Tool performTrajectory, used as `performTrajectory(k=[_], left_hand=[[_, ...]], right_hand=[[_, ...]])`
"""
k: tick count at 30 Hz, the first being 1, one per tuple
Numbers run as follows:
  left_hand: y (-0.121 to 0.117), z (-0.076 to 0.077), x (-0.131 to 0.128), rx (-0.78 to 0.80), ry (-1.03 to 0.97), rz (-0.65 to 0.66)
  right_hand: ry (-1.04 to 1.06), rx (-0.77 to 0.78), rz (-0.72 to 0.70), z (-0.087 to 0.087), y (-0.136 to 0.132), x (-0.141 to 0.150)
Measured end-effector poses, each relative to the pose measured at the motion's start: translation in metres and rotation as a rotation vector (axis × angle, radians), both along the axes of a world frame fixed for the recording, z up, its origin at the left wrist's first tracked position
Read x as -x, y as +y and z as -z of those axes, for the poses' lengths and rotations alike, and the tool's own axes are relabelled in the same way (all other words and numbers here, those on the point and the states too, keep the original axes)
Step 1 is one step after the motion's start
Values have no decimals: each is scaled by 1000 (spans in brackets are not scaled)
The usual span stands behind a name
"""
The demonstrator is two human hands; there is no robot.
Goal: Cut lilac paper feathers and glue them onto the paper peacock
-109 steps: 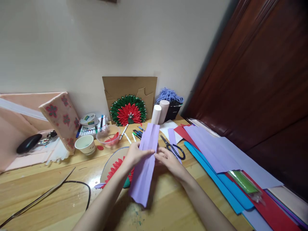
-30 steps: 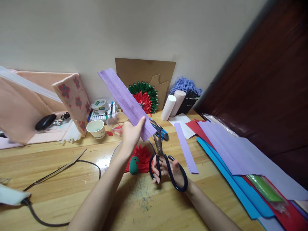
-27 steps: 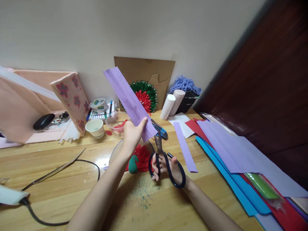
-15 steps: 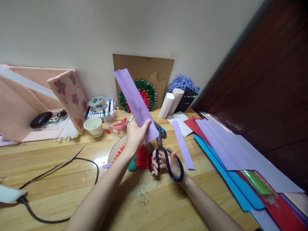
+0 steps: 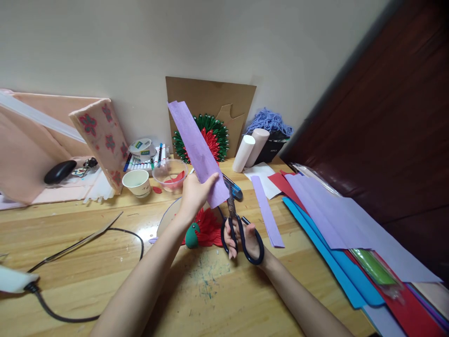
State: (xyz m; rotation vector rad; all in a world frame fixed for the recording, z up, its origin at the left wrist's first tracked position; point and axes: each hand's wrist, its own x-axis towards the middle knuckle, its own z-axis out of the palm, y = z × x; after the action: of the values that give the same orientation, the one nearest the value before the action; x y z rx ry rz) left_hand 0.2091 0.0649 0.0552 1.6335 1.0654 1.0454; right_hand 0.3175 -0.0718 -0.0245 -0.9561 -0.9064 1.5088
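Note:
My left hand (image 5: 195, 189) pinches a folded strip of purple crepe paper (image 5: 197, 145) near its lower end, the strip slanting up to the left. Black-handled scissors (image 5: 242, 238) are in my right hand (image 5: 242, 238), fingers and thumb through the loops. Their blades point up at the strip's lower right corner; whether they touch the paper I cannot tell. Under my hands lies a round cardboard piece (image 5: 169, 216) bearing red paper petals (image 5: 210, 228) and a green bird-like head (image 5: 192, 235). My left forearm covers part of it.
Another purple strip (image 5: 267, 210) lies right of the scissors, beside stacked coloured paper (image 5: 329, 210). A blue utility knife (image 5: 233, 188) is behind the blades. At left are a paper cup (image 5: 136, 183), a clear bowl (image 5: 170, 173) and a glue gun (image 5: 16, 281) with its cord.
The scissors' handles have drawn closer together and my right hand has shifted slightly right. My left hand and the purple strip have moved a little left.

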Motion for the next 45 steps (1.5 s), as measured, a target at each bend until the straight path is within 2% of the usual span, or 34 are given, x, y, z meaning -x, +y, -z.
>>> performTrajectory(k=[3,8,20,25,32,38,45], left_hand=[[4,2,3,20,-1,26],[9,4,5,6,11,37],[7,-4,4,13,90,174],[7,-4,4,6,103,168],[11,1,5,-9,54,131],[14,9,3,-88,28,18],[4,5,-3,-191,42,66]], right_hand=[[0,-8,-13,3,-1,0],[-47,-13,8,-3,-4,0],[-99,-26,-48,-5,-7,0],[-131,-4,1,-12,-7,3],[-156,20,29,-10,-5,0],[-223,20,41,-17,-7,1],[-122,-7,8,-11,-8,3]])
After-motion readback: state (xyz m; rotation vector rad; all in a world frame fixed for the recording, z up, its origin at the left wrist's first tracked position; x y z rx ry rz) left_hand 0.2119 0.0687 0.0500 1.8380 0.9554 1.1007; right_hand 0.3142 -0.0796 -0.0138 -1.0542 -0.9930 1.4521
